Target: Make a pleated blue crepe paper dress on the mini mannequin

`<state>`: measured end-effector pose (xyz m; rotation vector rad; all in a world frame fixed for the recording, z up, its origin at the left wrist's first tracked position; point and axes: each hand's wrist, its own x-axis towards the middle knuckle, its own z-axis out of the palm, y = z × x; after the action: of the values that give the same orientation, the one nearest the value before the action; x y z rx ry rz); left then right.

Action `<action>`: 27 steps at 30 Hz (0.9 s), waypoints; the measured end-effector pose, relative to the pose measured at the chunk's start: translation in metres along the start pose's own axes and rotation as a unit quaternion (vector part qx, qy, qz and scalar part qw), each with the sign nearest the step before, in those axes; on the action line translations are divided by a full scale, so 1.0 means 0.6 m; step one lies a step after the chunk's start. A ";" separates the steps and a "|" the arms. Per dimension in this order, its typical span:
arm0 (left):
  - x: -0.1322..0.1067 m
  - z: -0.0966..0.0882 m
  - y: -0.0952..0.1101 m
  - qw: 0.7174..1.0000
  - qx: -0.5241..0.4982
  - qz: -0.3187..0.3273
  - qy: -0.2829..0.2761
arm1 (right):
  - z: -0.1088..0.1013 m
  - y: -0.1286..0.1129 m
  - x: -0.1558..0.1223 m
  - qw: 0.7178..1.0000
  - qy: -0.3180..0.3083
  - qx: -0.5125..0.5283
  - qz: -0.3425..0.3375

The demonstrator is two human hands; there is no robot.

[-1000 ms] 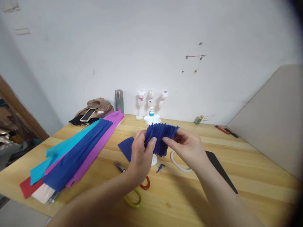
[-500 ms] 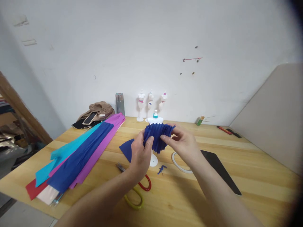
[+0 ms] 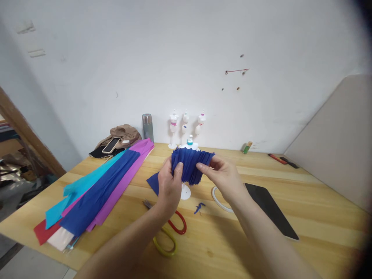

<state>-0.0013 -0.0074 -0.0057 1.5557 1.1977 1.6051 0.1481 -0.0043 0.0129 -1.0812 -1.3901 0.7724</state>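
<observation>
"Your left hand [image 3: 170, 186] and right hand [image 3: 222, 174], what are they doing?"
"Both pinch the pleated blue sheet [image 3: 190, 164]; its long axis lies left to right, folds running up and down."
"Where do you have it?"
"Above the worktop [image 3: 209, 242], before a white mannequin [image 3: 188, 147]; the worktop's far edge runs along a pale wall [image 3: 145, 58]."

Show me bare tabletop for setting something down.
Bare wood: between the dark panel and the red tool behind it; between the coloured strips and the scissors. Mid-table is crowded: the left hand and right hand hold a pleated blue piece near a mannequin, white ring and blue scraps.
</observation>
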 end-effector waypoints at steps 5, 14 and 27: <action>0.000 0.004 -0.005 0.999 -0.020 -0.028 0.001 | 0.007 -0.011 -0.001 1.000 -0.011 0.017 0.005; -0.018 0.009 -0.013 0.999 0.028 -0.007 0.046 | 0.016 -0.012 -0.008 1.000 -0.006 0.015 0.001; 0.000 0.008 -0.010 1.000 0.023 0.011 0.000 | 0.013 -0.012 -0.025 0.996 0.009 -0.090 -0.016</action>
<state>0.0023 -0.0039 -0.0117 1.6024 1.2301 1.6020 0.1379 -0.0196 0.0130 -1.1990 -1.4795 0.6227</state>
